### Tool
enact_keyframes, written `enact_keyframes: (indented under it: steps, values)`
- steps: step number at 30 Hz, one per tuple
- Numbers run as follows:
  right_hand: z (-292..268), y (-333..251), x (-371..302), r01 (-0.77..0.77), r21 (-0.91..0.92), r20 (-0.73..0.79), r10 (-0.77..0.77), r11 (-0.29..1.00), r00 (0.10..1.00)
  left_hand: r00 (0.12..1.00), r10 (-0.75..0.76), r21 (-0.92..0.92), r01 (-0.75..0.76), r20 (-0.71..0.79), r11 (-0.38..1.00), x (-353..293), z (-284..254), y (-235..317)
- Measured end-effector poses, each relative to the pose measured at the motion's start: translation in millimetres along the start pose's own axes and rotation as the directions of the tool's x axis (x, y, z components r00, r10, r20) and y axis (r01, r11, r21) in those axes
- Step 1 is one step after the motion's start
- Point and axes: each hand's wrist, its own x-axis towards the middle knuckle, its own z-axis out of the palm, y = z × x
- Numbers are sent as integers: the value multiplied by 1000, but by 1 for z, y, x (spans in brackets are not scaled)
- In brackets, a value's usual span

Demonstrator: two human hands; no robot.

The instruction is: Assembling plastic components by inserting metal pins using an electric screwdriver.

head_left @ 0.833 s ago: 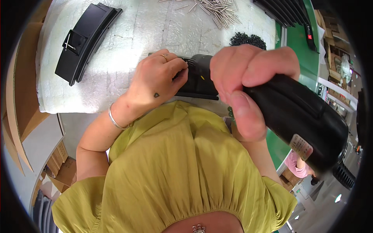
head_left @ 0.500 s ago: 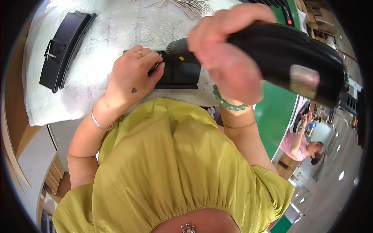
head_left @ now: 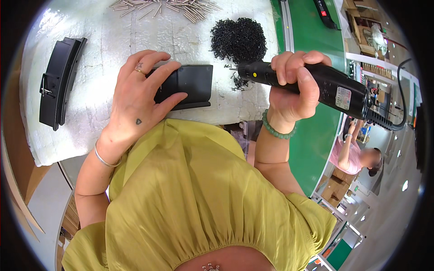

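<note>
My right hand (head_left: 298, 88) is wrapped round a black electric screwdriver (head_left: 337, 86). Its bit points left, beside a pile of small black screws (head_left: 239, 39) and the few loose ones below the pile. With thumb and fingers, my left hand (head_left: 140, 88) grips a flat black plastic part (head_left: 194, 86) by its left end. That part lies on the white covered worktop (head_left: 101, 119) close to my body; its left end is hidden under my fingers.
A second black curved part (head_left: 58, 86) with a metal piece lies at the left. Thin metal pins (head_left: 181, 7) are heaped at the far edge. A green surface (head_left: 312, 149) adjoins on the right, where the screwdriver's cable (head_left: 402, 90) hangs. Another person (head_left: 350, 153) is farther right.
The screwdriver has moved away from the black part, to the right, and its bit is now by the screws. My left hand stays on the part, its fingers now spread wider.
</note>
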Motion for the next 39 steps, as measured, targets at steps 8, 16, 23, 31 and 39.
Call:
enact_keyframes:
  steps: [8,16,23,31,39]
  values:
    - [-2,2,3,23,59,-22,-22,998,1000,979,184,-41,-182,86,983,31,10,5]
    - [6,-27,6,122,96,95,-132,988,987,894,449,-47,-448,3,893,82,62,8]
    - [-4,-42,11,174,82,94,-181,981,979,929,352,-201,-369,-112,908,89,67,-2]
    - [-1,-35,13,226,192,132,-253,955,958,956,268,-283,-291,-118,914,85,51,5]
    - [9,-47,9,137,110,246,-161,984,956,875,463,-134,-481,-144,867,81,40,6]
